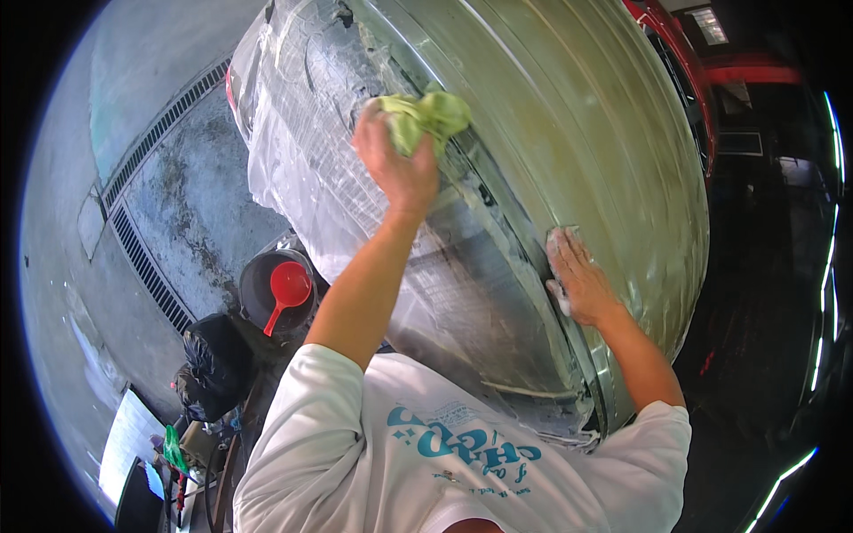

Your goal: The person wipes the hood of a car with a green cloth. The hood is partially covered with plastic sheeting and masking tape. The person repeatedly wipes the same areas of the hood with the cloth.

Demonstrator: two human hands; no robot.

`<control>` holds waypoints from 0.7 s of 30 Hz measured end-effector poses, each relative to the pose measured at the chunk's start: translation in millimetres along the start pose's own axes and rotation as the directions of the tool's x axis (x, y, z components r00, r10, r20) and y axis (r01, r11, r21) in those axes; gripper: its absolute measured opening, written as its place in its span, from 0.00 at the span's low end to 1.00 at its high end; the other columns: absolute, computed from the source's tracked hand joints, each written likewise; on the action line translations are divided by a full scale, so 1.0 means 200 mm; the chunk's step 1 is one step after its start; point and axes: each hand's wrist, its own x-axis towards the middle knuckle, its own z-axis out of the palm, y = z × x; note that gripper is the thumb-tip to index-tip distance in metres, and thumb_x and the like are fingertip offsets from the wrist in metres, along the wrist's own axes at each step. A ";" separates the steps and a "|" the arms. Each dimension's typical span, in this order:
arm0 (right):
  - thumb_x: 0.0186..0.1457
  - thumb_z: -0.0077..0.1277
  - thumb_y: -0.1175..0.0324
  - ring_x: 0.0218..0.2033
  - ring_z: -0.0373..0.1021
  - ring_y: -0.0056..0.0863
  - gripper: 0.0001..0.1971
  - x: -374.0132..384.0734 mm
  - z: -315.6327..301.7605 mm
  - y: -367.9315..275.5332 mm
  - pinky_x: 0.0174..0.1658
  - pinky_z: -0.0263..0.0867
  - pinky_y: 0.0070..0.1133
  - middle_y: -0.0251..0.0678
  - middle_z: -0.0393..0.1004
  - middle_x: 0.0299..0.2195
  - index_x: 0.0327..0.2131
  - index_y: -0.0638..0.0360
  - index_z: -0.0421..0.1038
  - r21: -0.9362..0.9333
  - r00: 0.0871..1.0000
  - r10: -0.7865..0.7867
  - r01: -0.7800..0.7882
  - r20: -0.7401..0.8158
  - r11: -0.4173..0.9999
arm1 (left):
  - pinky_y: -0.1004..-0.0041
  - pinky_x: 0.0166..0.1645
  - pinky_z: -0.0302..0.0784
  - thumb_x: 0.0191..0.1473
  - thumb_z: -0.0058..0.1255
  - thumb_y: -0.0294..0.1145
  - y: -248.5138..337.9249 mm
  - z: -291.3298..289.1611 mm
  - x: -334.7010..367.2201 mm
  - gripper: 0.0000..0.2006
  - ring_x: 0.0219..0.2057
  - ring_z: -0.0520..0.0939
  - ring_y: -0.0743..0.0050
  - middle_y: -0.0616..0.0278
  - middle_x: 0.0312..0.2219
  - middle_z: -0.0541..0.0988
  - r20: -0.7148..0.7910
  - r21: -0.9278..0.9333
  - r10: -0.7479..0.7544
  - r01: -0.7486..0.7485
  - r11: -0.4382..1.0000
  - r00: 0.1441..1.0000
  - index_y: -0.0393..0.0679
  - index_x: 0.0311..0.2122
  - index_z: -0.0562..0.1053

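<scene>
My left hand [395,169] is closed around a crumpled yellow-green cloth [426,117]. It presses the cloth near the side edge of a vehicle's dull olive-grey roof [551,115]. The hand is slightly blurred. Lower and to the right, my right hand [582,277] lies on the roof with fingers stretched out, just beside the dark groove along the roof edge. Whitish residue coats its fingertips and thumb. Clear plastic sheeting [306,178] covers the vehicle's side and glass left of the groove.
A dark bucket [254,282] with a red dipper [290,284] stands on the floor at left. Near it sit a black plastic bag [218,360] and assorted items. A slotted floor drain [147,258] runs beyond. A red car [684,80] stands at the far right.
</scene>
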 end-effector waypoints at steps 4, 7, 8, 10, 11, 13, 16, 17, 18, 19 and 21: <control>0.66 0.52 0.65 0.76 0.46 0.47 0.37 0.59 -0.12 0.00 0.76 0.47 0.41 0.46 0.45 0.76 0.74 0.55 0.48 -0.059 0.979 -0.145 0.138 -0.140 0.989 | 0.46 0.66 0.61 0.40 0.68 0.26 -0.04 0.02 -0.04 0.27 0.60 0.71 0.38 0.47 0.57 0.74 0.070 0.012 0.038 -0.039 0.999 0.997 0.36 0.48 0.72; 0.63 0.53 0.71 0.76 0.44 0.43 0.38 1.26 -0.39 -0.07 0.76 0.48 0.41 0.43 0.45 0.76 0.73 0.55 0.49 -0.085 0.943 -0.211 0.195 -0.258 0.977 | 0.47 0.66 0.61 0.38 0.69 0.25 -0.03 0.00 -0.03 0.29 0.60 0.71 0.39 0.45 0.56 0.74 0.069 -0.032 0.056 -0.054 0.998 0.996 0.37 0.49 0.72; 0.60 0.54 0.75 0.77 0.43 0.43 0.40 1.42 -0.45 -0.08 0.76 0.47 0.42 0.42 0.44 0.76 0.74 0.55 0.48 -0.078 0.944 -0.197 0.183 -0.266 0.980 | 0.47 0.66 0.61 0.38 0.70 0.25 -0.04 0.01 -0.03 0.29 0.60 0.71 0.39 0.45 0.56 0.74 0.068 -0.068 0.040 -0.035 0.997 0.997 0.37 0.49 0.72; 0.62 0.51 0.73 0.76 0.44 0.40 0.37 1.54 -0.47 -0.02 0.76 0.47 0.40 0.41 0.46 0.76 0.73 0.56 0.51 -0.083 0.913 -0.245 0.231 -0.325 0.969 | 0.47 0.65 0.61 0.38 0.70 0.25 -0.03 0.03 -0.05 0.30 0.59 0.71 0.40 0.43 0.56 0.74 0.068 -0.116 -0.009 0.016 0.993 0.998 0.37 0.50 0.71; 0.63 0.50 0.71 0.76 0.44 0.39 0.35 1.56 -0.47 0.00 0.77 0.47 0.40 0.40 0.47 0.76 0.72 0.56 0.52 -0.083 0.896 -0.266 0.253 -0.357 0.964 | 0.48 0.65 0.62 0.40 0.68 0.25 -0.02 0.04 -0.05 0.29 0.60 0.71 0.40 0.44 0.56 0.74 0.075 -0.119 -0.013 0.022 0.993 0.997 0.38 0.50 0.71; 0.62 0.51 0.71 0.77 0.43 0.42 0.35 1.32 -0.40 -0.10 0.76 0.46 0.40 0.43 0.46 0.76 0.72 0.58 0.53 0.029 0.943 -0.201 0.216 -0.266 0.976 | 0.49 0.65 0.63 0.43 0.65 0.23 -0.07 -0.02 0.00 0.26 0.60 0.71 0.40 0.44 0.55 0.75 0.058 -0.069 -0.039 0.043 0.997 0.998 0.38 0.50 0.71; 0.63 0.52 0.69 0.76 0.44 0.51 0.35 0.60 -0.14 0.03 0.75 0.46 0.42 0.52 0.46 0.75 0.71 0.63 0.53 -0.037 0.984 -0.147 0.144 -0.099 0.989 | 0.46 0.66 0.60 0.41 0.65 0.26 -0.07 -0.04 0.01 0.28 0.60 0.70 0.38 0.43 0.56 0.73 0.132 -0.002 0.035 -0.035 0.999 0.991 0.38 0.51 0.70; 0.63 0.52 0.69 0.76 0.45 0.51 0.35 0.38 -0.10 0.00 0.75 0.46 0.43 0.53 0.45 0.75 0.71 0.63 0.52 -0.018 0.993 -0.102 0.101 -0.057 0.995 | 0.46 0.65 0.60 0.40 0.67 0.28 -0.08 -0.03 0.01 0.29 0.60 0.70 0.37 0.42 0.56 0.73 0.124 -0.011 0.038 -0.037 0.999 0.992 0.39 0.51 0.70; 0.63 0.52 0.68 0.76 0.45 0.51 0.36 0.28 -0.11 -0.04 0.75 0.46 0.44 0.53 0.45 0.75 0.71 0.63 0.52 0.012 0.998 -0.056 0.056 -0.010 0.998 | 0.46 0.65 0.60 0.39 0.69 0.30 -0.07 -0.03 -0.03 0.31 0.60 0.69 0.37 0.42 0.57 0.72 0.128 -0.012 0.037 -0.036 0.999 0.991 0.39 0.51 0.71; 0.63 0.53 0.68 0.76 0.45 0.50 0.36 0.33 -0.12 -0.01 0.75 0.46 0.44 0.52 0.46 0.75 0.72 0.63 0.52 0.005 0.996 -0.087 0.087 -0.023 0.996 | 0.46 0.64 0.59 0.38 0.70 0.33 -0.08 -0.03 -0.04 0.32 0.59 0.69 0.36 0.42 0.57 0.71 0.128 -0.012 0.035 -0.034 0.999 0.991 0.40 0.51 0.71; 0.63 0.53 0.68 0.76 0.45 0.49 0.36 0.50 -0.17 0.03 0.75 0.46 0.45 0.51 0.46 0.75 0.72 0.63 0.52 -0.005 0.989 -0.138 0.138 -0.043 0.990 | 0.46 0.64 0.59 0.37 0.71 0.34 -0.08 -0.03 -0.05 0.34 0.60 0.69 0.36 0.43 0.58 0.70 0.161 -0.013 0.024 -0.023 1.000 0.987 0.41 0.52 0.71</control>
